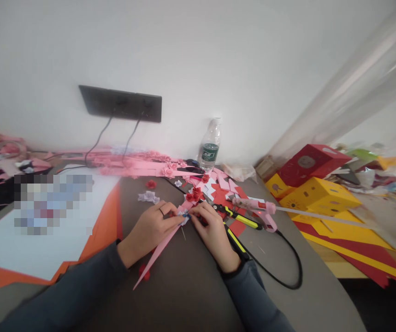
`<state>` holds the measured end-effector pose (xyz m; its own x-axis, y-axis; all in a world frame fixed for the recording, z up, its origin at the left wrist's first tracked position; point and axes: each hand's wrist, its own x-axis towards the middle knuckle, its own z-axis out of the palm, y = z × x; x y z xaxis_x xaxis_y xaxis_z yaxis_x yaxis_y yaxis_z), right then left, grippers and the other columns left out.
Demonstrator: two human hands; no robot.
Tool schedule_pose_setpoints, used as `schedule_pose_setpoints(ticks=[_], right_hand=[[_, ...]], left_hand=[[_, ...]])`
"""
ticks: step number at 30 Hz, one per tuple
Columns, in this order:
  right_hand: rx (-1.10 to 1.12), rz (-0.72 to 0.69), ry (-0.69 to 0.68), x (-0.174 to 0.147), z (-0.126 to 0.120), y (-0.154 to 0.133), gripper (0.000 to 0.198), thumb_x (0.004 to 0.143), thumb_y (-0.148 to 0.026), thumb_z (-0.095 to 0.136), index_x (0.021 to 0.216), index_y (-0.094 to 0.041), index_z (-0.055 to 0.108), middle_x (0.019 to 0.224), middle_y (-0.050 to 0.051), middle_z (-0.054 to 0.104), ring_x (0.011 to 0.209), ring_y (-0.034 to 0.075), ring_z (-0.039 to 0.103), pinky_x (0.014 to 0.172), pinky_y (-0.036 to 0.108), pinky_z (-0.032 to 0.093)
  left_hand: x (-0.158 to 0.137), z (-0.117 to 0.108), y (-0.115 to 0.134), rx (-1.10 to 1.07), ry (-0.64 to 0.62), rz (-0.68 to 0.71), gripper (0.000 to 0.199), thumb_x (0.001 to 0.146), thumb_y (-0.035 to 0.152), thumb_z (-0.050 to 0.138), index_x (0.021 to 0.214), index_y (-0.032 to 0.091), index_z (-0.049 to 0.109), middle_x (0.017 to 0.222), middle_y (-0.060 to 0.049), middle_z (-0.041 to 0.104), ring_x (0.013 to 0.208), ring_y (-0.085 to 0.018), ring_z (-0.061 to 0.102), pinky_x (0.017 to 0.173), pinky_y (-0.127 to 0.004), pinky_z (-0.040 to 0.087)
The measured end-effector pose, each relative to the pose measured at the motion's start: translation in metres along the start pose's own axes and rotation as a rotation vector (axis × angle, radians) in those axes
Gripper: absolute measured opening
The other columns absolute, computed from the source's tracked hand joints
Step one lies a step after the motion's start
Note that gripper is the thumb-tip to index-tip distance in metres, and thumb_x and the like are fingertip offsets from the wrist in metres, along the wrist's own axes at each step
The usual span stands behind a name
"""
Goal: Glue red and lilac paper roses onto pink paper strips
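Both hands meet at the middle of the grey table. My left hand (154,226), with a dark ring, pinches a small pale blue paper flower (185,216). From the other side, the fingers of my right hand (212,229) are closed on the same flower. Beneath it runs a pointed pink paper strip (159,249), slanting down toward me. Red paper flowers (193,194) cluster on the strip just beyond my fingertips. A pink glue gun (258,206) lies right of my hands, and yellow-and-black handled pliers (242,217) rest close beside my right hand.
A water bottle (209,146) stands by the wall. Pink strips with flowers (142,165) lie along the back. White paper (80,251) over orange sheets (103,221) is at left. The glue gun's black cord (299,272) loops right, near yellow boxes (322,196) and a red box (313,161).
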<state>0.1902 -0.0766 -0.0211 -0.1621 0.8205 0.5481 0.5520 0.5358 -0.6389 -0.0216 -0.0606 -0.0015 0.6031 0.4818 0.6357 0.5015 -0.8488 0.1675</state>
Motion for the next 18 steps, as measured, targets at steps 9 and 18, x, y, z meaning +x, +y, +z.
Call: schedule_pose_setpoints(ticks=[9,18], right_hand=[[-0.01,-0.015,-0.007,0.0,-0.0002,-0.0002,0.014,0.094,-0.011,0.059,0.091,-0.022,0.066,0.089,0.005,0.065,0.085,0.02,0.063,0.076,0.029,0.051],[0.0,-0.008,-0.006,-0.0009,0.0012,0.0016,0.014,0.094,-0.011,0.059,0.091,-0.023,0.066,0.089,0.004,0.065,0.084,0.02,0.063,0.076,0.029,0.051]], left_hand=[[0.0002,-0.0004,0.0,0.006,-0.002,0.0,0.018,0.101,0.015,0.055,0.104,0.02,0.072,0.094,-0.004,0.063,0.084,-0.017,0.058,0.081,-0.033,0.051],[-0.0006,-0.0001,0.0,0.013,-0.011,-0.008,0.019,0.101,0.016,0.054,0.104,0.021,0.072,0.094,-0.004,0.062,0.084,-0.017,0.058,0.081,-0.032,0.051]])
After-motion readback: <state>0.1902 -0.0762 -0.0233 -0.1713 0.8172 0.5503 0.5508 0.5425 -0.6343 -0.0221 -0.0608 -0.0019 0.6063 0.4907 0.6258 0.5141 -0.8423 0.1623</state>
